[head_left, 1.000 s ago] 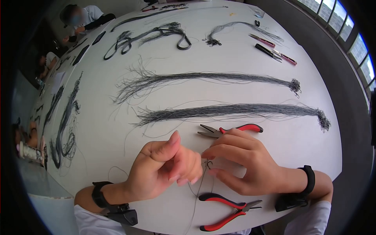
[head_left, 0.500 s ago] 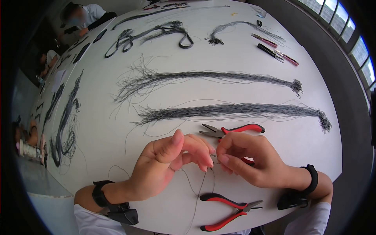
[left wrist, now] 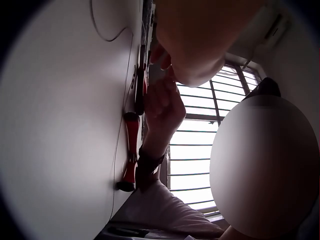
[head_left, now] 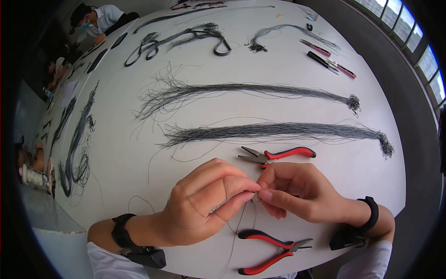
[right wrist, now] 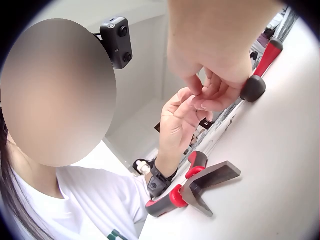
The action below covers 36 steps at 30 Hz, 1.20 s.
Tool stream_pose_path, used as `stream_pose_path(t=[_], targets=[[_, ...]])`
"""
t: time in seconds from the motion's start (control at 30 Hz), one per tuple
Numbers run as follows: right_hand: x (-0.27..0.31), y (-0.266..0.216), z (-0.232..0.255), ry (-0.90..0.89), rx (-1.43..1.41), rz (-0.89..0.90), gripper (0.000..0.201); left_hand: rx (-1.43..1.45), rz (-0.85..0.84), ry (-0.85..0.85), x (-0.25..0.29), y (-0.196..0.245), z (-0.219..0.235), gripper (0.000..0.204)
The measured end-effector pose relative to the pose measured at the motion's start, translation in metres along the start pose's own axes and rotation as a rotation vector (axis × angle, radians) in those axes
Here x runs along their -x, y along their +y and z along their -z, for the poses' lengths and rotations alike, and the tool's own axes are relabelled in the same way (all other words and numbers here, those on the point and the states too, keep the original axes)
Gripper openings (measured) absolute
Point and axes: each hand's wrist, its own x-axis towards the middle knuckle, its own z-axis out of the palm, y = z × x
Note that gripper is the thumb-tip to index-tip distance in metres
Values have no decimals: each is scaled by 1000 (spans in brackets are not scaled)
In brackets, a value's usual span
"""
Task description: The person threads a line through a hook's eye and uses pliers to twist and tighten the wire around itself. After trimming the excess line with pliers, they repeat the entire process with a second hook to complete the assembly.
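Note:
In the head view, my left hand [head_left: 200, 204] and right hand [head_left: 302, 193] meet fingertip to fingertip over the table's front. Thumb and forefinger of the left hand pinch a thin grey fishing line [head_left: 232, 249], which also crosses the back of its fingers. The right thumb and forefinger pinch a small fish hook at the same spot, mostly hidden by the fingertips. Loose line trails below to the table. Red-and-black pliers [head_left: 265, 237] lie open just below the hands; a second pair of pliers [head_left: 297, 152] rests behind the right hand.
Two long bundles of line [head_left: 278, 129] with clustered hooks [head_left: 386, 145] lie across the table [head_left: 116, 153]. Thread snips [head_left: 320, 60] lie at back right. More dark bundles [head_left: 76, 153] spread left and behind. Another person [head_left: 109, 18] sits at far left.
My left hand has turned over, its raised thumb coming down and its fingers closing to a pinch at the right fingertips. The right hand has shifted slightly right and closed its fingertips on the hook.

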Motion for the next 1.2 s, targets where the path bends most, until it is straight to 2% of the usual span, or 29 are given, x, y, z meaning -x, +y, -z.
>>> stream_pose_path(t=[0.7,0.87,1.1,1.2], targets=[[0,5,0,64,122,52,10,-11,7,61,2,0,-3,17],[0,10,1,96,229,180,7,27,12,24,3,1,-4,16],[-1,9,2,97,248,178,7,38,-7,33,3,-2,-5,16],[0,4,2,90,148,92,8,46,1,37,3,-2,-4,16]])
